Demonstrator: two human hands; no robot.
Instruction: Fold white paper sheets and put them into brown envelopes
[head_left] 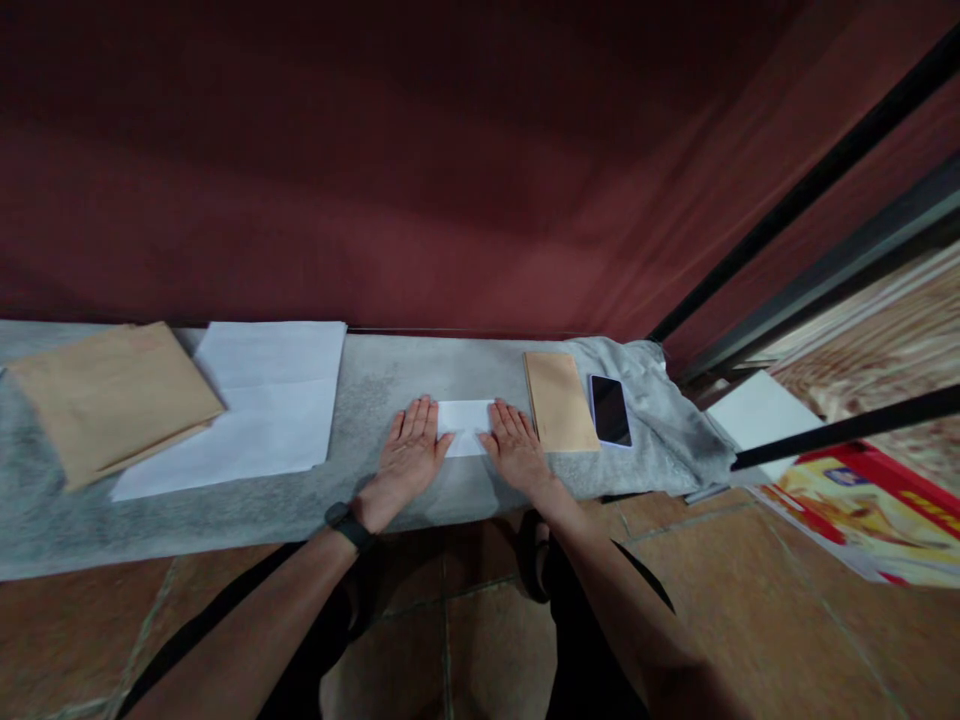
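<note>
A small white sheet of folded paper lies flat on the grey cloth in front of me. My left hand rests flat on its left end, fingers stretched out. On the right end my right hand lies flat too, fingers extended and thumb pointing inward. The paper's two ends are hidden under the hands. Just right of my right hand sits a stack of brown envelopes, close to the fingers.
Grey cloth covers the long narrow surface. A phone lies beyond the envelopes. At left, large white sheets lie partly under brown paper. A dark red wall stands behind; a colourful box is at right.
</note>
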